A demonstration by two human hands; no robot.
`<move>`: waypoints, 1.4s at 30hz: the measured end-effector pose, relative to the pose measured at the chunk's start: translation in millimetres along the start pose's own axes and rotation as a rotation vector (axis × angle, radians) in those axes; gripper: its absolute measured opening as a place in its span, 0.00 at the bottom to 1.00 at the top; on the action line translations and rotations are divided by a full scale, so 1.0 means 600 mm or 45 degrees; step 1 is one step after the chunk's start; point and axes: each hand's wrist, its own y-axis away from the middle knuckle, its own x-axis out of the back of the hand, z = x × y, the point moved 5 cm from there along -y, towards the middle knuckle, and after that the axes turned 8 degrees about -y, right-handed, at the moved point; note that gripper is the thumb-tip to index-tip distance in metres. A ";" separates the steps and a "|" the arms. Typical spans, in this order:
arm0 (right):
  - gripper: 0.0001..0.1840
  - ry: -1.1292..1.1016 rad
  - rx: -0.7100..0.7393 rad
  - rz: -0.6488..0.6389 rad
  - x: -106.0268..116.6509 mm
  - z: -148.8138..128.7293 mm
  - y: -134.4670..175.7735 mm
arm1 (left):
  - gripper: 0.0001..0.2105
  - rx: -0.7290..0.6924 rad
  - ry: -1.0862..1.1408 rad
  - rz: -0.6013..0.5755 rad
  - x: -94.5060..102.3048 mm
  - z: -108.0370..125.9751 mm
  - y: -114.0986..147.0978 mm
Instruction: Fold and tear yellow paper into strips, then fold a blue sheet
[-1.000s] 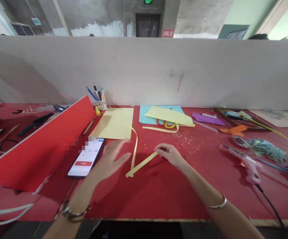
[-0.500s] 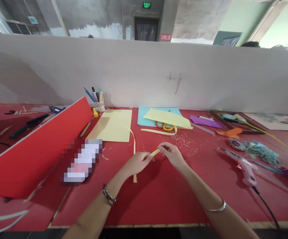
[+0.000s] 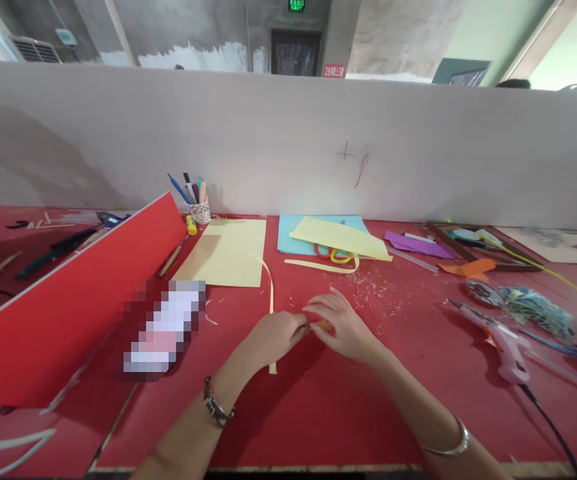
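Note:
My left hand (image 3: 279,335) is closed in a pinch on a small yellow paper strip (image 3: 324,325) above the red tabletop. My right hand (image 3: 344,327) meets it from the other side, fingers curled around the strip's other end. Most of the strip is hidden by the fingers. A long curled pale-yellow strip (image 3: 271,293) lies on the table beyond and partly behind my left hand. Behind it is a pale-yellow paper sheet (image 3: 231,253). Another bent strip (image 3: 318,267) rests near scissors (image 3: 341,256), whose red and yellow handles stick out from under a folded yellow sheet (image 3: 338,235).
Left of my hands are a phone (image 3: 168,327) with a blurred screen and a raised red board (image 3: 83,293). A pen cup (image 3: 200,212) stands at the back. A pink glue gun (image 3: 506,347), yarn (image 3: 538,310) and purple paper (image 3: 418,245) lie right. Blue sheets (image 3: 288,230) sit behind.
My hands have come closer together and slightly lower. My right fingers, earlier pinching the strip's end, now wrap over it, so less of the strip shows. The view has shifted a little.

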 end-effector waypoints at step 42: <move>0.14 -0.337 -0.334 -0.110 -0.003 0.014 -0.001 | 0.14 0.209 0.702 0.176 0.019 -0.041 -0.005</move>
